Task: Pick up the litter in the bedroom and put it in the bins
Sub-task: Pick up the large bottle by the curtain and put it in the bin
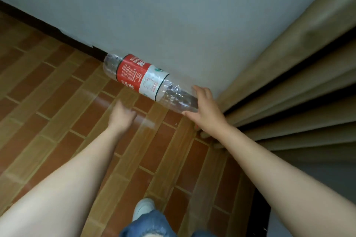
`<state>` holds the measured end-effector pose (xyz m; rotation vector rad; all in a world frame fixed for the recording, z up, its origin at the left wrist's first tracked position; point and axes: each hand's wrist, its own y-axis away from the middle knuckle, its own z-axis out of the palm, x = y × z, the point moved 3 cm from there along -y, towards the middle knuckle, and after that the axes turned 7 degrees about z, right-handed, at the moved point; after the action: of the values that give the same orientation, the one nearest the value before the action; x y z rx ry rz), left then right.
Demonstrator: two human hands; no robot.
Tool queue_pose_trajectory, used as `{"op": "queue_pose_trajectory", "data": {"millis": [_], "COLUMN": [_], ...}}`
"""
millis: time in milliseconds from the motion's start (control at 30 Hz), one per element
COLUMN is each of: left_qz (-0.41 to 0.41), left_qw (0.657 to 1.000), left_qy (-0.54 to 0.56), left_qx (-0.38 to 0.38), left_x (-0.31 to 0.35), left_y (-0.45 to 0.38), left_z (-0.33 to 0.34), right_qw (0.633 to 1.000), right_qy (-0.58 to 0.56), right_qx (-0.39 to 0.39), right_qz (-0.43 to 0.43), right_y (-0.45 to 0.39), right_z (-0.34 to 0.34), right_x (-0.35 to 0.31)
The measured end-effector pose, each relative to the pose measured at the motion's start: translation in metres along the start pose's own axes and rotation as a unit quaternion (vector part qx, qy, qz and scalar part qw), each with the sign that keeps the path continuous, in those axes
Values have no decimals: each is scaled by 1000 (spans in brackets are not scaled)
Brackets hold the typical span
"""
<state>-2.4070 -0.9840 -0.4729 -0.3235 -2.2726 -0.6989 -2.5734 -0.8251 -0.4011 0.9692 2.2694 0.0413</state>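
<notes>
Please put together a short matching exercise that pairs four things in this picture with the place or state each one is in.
Things:
1. plastic bottle
2. left hand
3. curtain
4. shoe

Places or states:
A. hangs in folds along the right side
B. held at one end by the right hand, red and white label showing
C. at the bottom, below the arms, on the tiled floor
D. empty, blurred, above the floor

Pairs: 1-B, 2-D, 3-A, 4-C

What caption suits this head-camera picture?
Right hand grips a clear bottle near the wall; left hand reaches.
</notes>
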Motion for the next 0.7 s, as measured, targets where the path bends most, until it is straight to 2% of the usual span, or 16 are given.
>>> {"op": "queue_pose_trajectory", "data": {"millis": [133,400,700], "left_qz": [-1,16,11], "left_qw": [996,977,945], "left_qy": [41,142,215], "left_qx": [76,161,247], "left_x": [67,186,233], "left_y": [40,122,172], "left_z": [-93,-233,-335], "right_qw": [1000,993,985], "right_qy": [15,61,36], "right_qx": [-8,-4,22], "right_qz": [-27,-100,-165], "right_y": [38,104,128], "right_z": [-82,-223,-300], "right_x": [-67,-183,-276]}}
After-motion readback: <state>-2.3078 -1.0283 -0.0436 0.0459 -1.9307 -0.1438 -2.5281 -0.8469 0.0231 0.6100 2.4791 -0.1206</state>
